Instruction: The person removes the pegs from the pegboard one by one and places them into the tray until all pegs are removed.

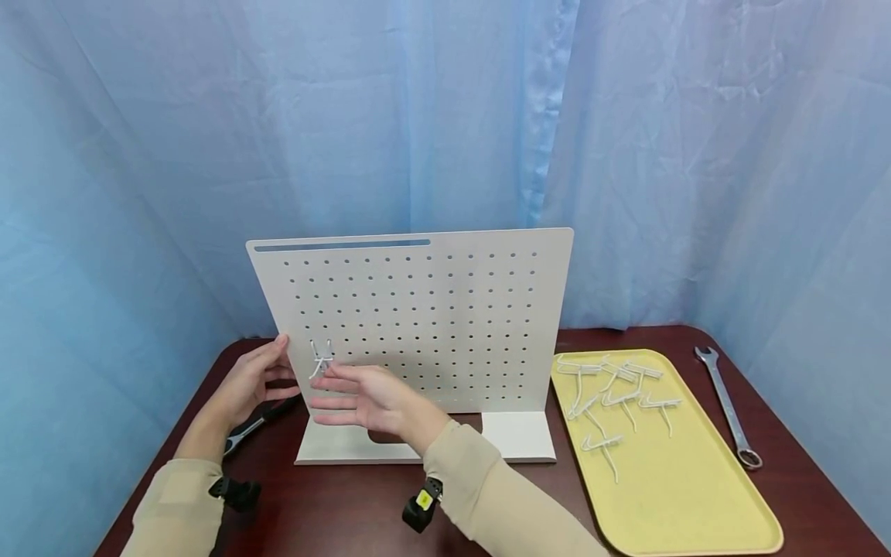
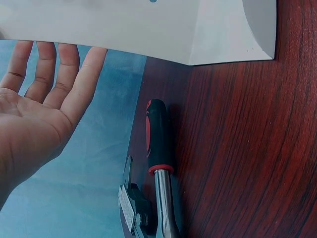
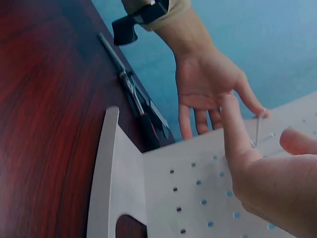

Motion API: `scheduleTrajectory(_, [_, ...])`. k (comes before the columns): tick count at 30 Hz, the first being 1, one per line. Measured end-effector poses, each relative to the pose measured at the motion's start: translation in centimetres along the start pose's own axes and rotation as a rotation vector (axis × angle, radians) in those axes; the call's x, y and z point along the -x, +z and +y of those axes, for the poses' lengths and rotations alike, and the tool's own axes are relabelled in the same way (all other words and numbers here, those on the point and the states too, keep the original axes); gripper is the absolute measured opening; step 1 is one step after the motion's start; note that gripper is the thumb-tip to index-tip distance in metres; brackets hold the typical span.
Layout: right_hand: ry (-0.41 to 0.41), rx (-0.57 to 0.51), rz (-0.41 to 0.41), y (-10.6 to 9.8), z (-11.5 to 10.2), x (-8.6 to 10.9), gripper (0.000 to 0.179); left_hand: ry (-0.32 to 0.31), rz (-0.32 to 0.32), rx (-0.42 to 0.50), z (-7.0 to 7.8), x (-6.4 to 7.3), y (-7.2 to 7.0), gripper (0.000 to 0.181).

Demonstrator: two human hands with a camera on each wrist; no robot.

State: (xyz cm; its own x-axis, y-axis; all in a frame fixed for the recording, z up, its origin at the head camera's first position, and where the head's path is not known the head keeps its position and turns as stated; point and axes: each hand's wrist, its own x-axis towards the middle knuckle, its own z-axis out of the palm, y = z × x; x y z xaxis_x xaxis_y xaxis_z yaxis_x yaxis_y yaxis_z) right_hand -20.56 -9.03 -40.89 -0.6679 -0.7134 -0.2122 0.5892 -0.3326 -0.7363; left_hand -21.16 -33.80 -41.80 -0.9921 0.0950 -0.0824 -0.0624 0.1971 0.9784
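Observation:
A white pegboard [image 1: 431, 309] stands upright on its base. My left hand [image 1: 249, 384] holds the board's left edge, thumb at the front and straight fingers [image 2: 67, 64] reaching behind it. A white wire hook [image 1: 320, 360] sits against the perforated front near that edge. My right hand [image 1: 372, 398] is right beside this hook, its fingers extended and spread. In the right wrist view, the hook's wire [image 3: 257, 131] shows between my right index finger and thumb, which stand apart. I cannot tell whether the hand touches the hook.
A yellow tray [image 1: 668, 495] on the right carries several white wire hooks [image 1: 612, 398]. Beyond it lies a combination wrench [image 1: 727, 406]. Left of the board, a tool with a black and red handle [image 2: 159, 134] and another dark tool [image 2: 133, 203] lie near the table edge.

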Motion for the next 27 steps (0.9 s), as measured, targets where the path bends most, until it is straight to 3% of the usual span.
scheduleTrajectory(6, [-0.001,-0.091,0.043,0.9,0.4,-0.7,0.044,-0.008,0.004,-0.017,0.0,0.1,0.0,0.059])
scheduleTrajectory(14, [-0.017,0.037,0.066,1.6,0.6,-1.5,0.036,0.0,0.001,-0.024,0.0,0.0,0.0,0.06])
scheduleTrajectory(27, [-0.062,0.027,0.099,2.0,0.8,-2.0,0.037,-0.023,0.018,-0.02,0.1,-0.1,0.1,0.053])
